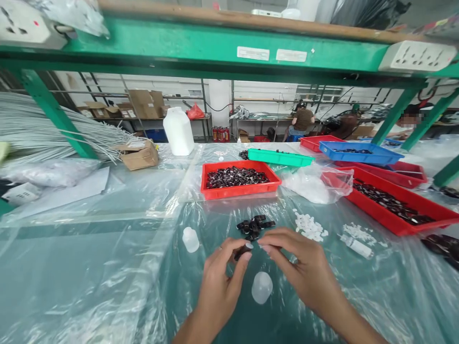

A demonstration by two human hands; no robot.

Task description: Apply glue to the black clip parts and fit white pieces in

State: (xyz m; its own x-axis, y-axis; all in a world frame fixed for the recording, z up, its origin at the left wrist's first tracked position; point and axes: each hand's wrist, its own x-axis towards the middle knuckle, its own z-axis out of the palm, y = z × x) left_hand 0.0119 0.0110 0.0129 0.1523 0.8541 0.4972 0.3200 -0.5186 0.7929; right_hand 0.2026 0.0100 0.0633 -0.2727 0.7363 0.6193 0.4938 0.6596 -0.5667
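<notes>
Between thumb and forefinger, my left hand [222,279] grips a small black cylindrical part [241,252] whose upper end looks whitish. Close beside it on the right, my right hand [304,263] has thumb and forefinger pinched together; a tiny pale bit may be at the tips, too small to name. Just beyond my fingers lies a little heap of black glossy parts [255,224]. A translucent round cup or cap [262,287] stands between my wrists, and a small white bottle [190,240] is left of my left hand. White small discs [310,226] are piled beyond my right hand.
A red tray [241,193] full of black parts stands ahead, with a green tray [279,157] behind. More red trays [398,227] and a blue tray [361,153] stand right, near a syringe-like tube [357,246]. A white jug [178,131] is at back left. A green shelf beam [201,48] crosses above.
</notes>
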